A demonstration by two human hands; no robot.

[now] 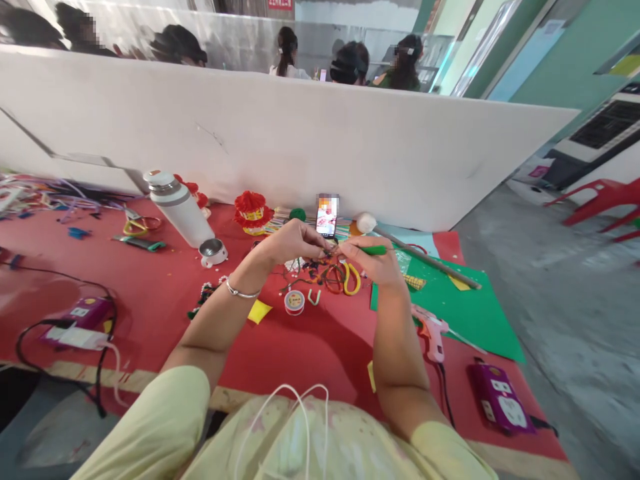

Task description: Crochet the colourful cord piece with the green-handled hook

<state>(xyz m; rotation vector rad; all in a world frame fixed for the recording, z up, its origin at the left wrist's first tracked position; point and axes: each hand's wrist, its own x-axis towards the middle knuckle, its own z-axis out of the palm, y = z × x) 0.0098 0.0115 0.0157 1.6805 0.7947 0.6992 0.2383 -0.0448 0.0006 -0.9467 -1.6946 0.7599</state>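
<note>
My left hand [294,241] is closed in a pinch on a small piece of dark yarn work, mostly hidden by the fingers. Facing it, my right hand [373,263] grips a crochet hook by its green handle [375,251]; the tip meets the piece between my hands. Below them lie dark and orange yarn strands [313,270] and scissors with yellow and red handles [352,279]. A spool of thread [295,303] and a pale U-shaped piece [314,297] sit closer to me. Behind my hands a phone [327,215] stands upright with its screen lit.
To the left are a white thermos [177,207], its cup [213,252] and a purple power strip [87,313]. A pink glue gun [431,330], a green sheet [465,320] and another power strip [503,397] lie right. A white partition [300,133] closes off the back; people sit beyond.
</note>
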